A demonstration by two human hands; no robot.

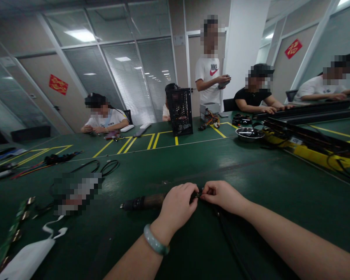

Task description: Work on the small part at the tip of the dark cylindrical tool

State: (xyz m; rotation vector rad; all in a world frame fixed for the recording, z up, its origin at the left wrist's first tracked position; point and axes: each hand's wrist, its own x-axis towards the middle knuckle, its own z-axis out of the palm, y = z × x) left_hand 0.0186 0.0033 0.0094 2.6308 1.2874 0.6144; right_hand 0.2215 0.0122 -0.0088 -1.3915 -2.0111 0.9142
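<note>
An inline electric screwdriver [151, 202] lies on the green table with its metal tip toward the left. My left hand [177, 202], with a pale green bangle on the wrist, is closed over its rear end. Fingertips and thumb of my right hand [220, 195] are pinched together just beside the left fingertips, at a small dark piece at the screwdriver's back end. What exactly they hold there is mostly hidden. A black cable [226, 229] runs from below my right hand toward the near table edge.
Left of me lie a green circuit board [13, 233], a white power bank [26, 258] and a black cable loop [111, 167]. Farther off stand a black computer case [181, 111], a power supply [209, 111] and a metal bowl [250, 134]. Several people work across the table [140, 165].
</note>
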